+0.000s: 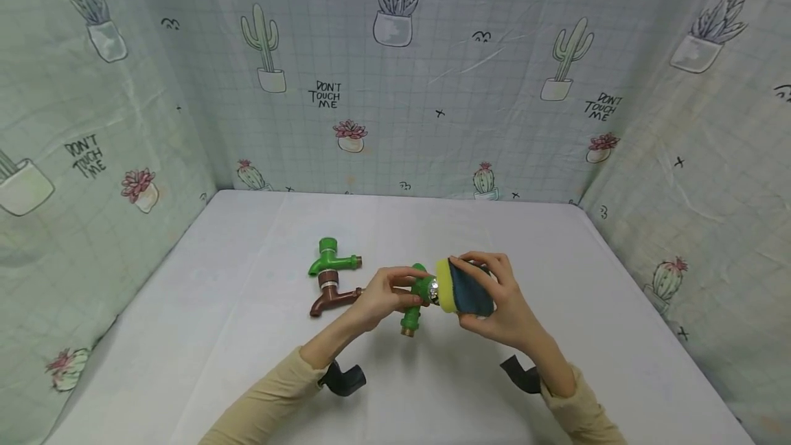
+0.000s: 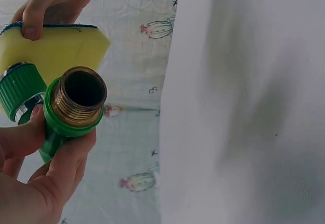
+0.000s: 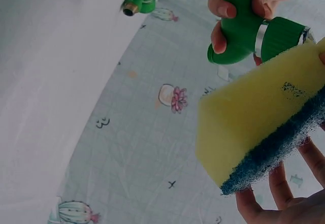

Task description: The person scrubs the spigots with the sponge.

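Note:
My left hand grips a green plastic tap by its body, above the table. The tap's brass threaded end faces the camera in the left wrist view. In my right hand is a yellow sponge with a dark blue scouring layer, fingers and thumb spread around its edges. The sponge's yellow side meets the tap's knob end, where a shiny silver cap shows in the head view. In the right wrist view the ribbed green knob sits right at the sponge's edge.
Left of my hands, a second green tap lies on the white table, with a brown tap just in front of it. A black curved piece shows beside each forearm. Cactus-printed cloth walls the table's back and sides.

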{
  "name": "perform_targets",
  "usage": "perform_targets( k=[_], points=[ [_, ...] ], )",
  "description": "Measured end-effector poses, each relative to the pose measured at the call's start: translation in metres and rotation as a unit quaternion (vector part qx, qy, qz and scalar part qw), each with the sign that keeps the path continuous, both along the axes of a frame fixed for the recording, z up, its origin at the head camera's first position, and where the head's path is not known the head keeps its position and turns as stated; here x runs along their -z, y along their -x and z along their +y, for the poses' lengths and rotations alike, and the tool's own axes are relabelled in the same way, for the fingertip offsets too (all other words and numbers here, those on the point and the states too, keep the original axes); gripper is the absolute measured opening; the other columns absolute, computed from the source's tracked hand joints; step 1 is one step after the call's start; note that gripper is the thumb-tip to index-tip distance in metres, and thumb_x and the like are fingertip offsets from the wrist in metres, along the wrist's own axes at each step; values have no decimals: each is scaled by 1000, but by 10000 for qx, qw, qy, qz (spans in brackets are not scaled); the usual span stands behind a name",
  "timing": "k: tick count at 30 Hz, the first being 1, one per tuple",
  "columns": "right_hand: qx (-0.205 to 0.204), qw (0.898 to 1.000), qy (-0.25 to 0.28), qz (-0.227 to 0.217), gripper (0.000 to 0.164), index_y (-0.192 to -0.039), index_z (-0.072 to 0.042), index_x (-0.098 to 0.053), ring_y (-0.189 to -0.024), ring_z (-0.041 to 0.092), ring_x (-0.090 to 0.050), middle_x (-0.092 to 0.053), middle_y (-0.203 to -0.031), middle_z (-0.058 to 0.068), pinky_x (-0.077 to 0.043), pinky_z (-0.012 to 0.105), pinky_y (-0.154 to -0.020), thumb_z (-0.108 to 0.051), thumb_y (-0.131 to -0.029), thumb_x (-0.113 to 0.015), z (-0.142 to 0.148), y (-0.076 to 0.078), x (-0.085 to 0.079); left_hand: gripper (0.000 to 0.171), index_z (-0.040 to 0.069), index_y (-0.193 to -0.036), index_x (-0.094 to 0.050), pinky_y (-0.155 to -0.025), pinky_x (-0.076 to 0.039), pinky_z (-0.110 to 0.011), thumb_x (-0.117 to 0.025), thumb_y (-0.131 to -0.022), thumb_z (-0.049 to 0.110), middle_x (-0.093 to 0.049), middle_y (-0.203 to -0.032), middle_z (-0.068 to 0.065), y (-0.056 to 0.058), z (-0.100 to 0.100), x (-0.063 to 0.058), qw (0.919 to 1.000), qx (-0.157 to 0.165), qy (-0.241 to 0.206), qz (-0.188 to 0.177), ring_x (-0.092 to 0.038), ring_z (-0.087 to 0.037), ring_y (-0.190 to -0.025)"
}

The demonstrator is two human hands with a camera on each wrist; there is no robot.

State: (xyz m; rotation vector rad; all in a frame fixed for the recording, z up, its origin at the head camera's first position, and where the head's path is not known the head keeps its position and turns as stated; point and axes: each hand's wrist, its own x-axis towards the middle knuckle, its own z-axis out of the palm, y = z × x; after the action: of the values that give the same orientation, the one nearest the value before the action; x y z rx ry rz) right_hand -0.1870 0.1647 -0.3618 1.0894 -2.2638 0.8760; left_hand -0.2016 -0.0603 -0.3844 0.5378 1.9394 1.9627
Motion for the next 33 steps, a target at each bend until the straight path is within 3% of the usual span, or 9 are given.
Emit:
perform_targets(
  k=[3,6,11,18,22,28,33],
  points=[
    [-15,9999,128,0,76,-126,-12,-50,-103,20,-35,-46,-122,9,-39,35,-82,-7,-55,-76,4,3,0,52,8,-126,-36,-70,-55,-35,-59,-81,-3,-57,-112,-28,0,-3,-1,10000,33,-39,32,-66,-20,-83],
    [34,9998,209,10,76,-126,-11,-50,-103,20,-35,-46,-122,10,-37,34,-82,-5,-55,-75,9,6,-1,60,10,-124,-26,-72,-55,-35,-64,-79,0,-56,-114,-28,2,-6,-2,9995,-226,-61,-194,-66,-21,-85],
    [220,9992,320,13,76,-126,-10,-50,-104,21,-35,-46,-121,11,-35,34,-82,-3,-54,-75,17,8,0,62,2,-130,-36,-76,-54,-34,-68,-76,4,-56,-114,-24,5,-9,-2,9979,-531,137,-344,-65,-17,-84],
    [165,9998,22,-91,76,-128,-13,-48,-105,21,-33,-44,-125,10,-40,36,-81,-8,-57,-76,11,9,-5,51,2,-121,-52,-72,-55,-32,-71,-73,3,-60,-109,-25,3,-1,-9,9966,-497,515,401,-66,-24,-86],
    [173,9992,-343,-64,75,-129,-15,-47,-106,21,-33,-44,-126,9,-43,41,-80,-13,-60,-76,5,11,-3,52,2,-122,-49,-72,-55,-33,-69,-74,3,-61,-106,-26,0,2,-11,9967,-459,542,401,-65,-27,-88],
    [233,9987,-459,8,77,-128,-16,-48,-105,21,-34,-45,-124,10,-43,43,-79,-15,-58,-79,4,14,2,53,3,-127,-46,-72,-55,-35,-67,-78,5,-58,-110,-26,1,1,-7,9990,10,434,-89,-66,-21,-84],
    [166,9992,-350,74,76,-129,-15,-47,-104,21,-33,-44,-125,11,-43,43,-77,-15,-59,-77,1,16,2,50,2,-133,-40,-76,-54,-39,-57,-86,5,-49,-123,-24,1,1,-3,9927,959,6,-733,-66,-23,-87]
  ],
)
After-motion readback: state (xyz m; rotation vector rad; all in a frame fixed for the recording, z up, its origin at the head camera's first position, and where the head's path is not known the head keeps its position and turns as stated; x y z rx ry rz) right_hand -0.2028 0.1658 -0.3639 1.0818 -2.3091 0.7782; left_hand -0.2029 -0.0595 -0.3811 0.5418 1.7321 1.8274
